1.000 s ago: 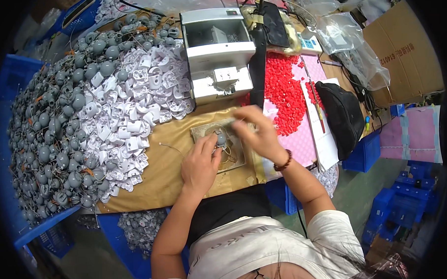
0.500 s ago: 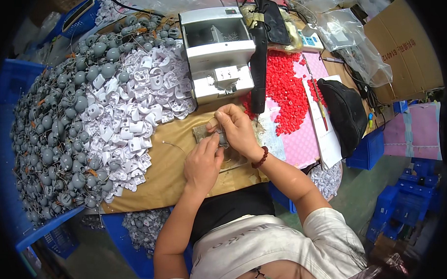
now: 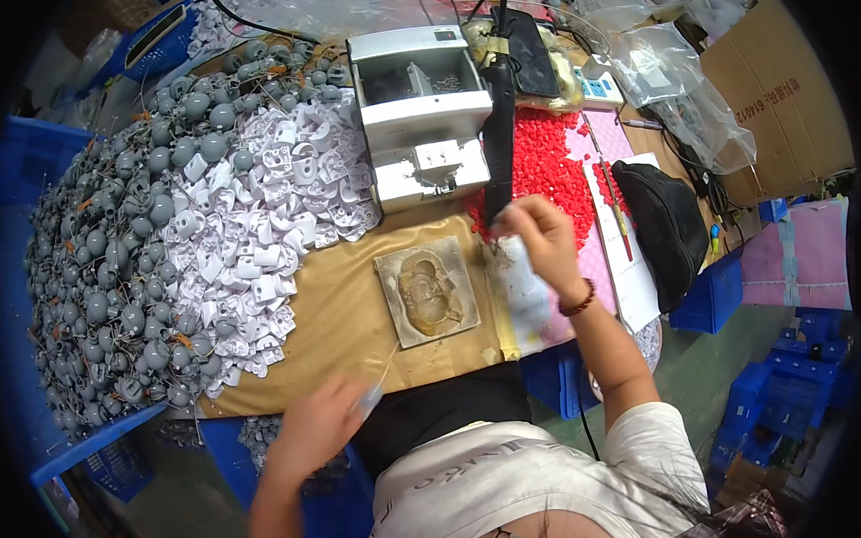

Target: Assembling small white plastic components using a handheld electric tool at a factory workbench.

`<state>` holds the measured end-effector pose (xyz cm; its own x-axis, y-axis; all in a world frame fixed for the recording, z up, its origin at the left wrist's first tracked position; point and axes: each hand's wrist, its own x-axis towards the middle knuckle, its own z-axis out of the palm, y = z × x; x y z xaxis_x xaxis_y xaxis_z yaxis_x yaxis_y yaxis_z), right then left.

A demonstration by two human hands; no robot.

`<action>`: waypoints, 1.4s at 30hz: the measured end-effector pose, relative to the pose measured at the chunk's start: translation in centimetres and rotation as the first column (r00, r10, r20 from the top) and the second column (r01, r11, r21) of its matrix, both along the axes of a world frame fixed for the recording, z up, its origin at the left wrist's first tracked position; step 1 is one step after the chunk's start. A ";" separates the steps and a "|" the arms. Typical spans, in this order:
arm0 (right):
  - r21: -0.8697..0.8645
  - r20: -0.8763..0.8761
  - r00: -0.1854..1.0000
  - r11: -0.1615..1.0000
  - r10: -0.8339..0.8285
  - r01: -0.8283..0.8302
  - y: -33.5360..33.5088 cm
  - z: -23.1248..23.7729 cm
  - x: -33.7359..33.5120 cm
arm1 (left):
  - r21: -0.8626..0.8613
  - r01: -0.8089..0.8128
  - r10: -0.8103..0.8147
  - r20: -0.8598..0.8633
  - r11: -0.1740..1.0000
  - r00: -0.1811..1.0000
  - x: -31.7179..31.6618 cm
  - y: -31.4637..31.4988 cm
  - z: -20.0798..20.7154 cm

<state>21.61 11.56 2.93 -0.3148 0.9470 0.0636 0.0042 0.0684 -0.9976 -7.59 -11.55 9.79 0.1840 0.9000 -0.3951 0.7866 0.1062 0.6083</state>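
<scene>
My left hand [image 3: 314,423], smeared by motion, is at the table's front edge. A small grey rounded part [image 3: 368,400] with a thin pale wire is pinched at its fingertips. My right hand [image 3: 541,239] hovers at the near left edge of a heap of small red plastic pieces [image 3: 552,160], with thumb and fingers pressed together; whatever they hold is hidden. Between the hands lies a square metal block [image 3: 459,317] with a hollow shaped into its middle, and nothing sits in the hollow.
Grey round housings with wires [image 3: 118,270] and white plastic covers [image 3: 258,228] are piled at the left. Behind the block stands a white machine [image 3: 420,108] beside a black upright tool [image 3: 499,143]. A black pouch [image 3: 662,232] and a screwdriver [image 3: 619,215] lie right.
Both hands have parted from over the metal block. The left went down and left with the grey part; the right moved right to the red pieces. The block is uncovered.
</scene>
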 end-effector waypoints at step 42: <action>0.189 0.353 0.920 0.949 0.172 -0.250 -1.0 -0.3 2.1 | 0.484 0.253 -0.116 -0.296 0.838 0.948 -1.5 3.5 -8.5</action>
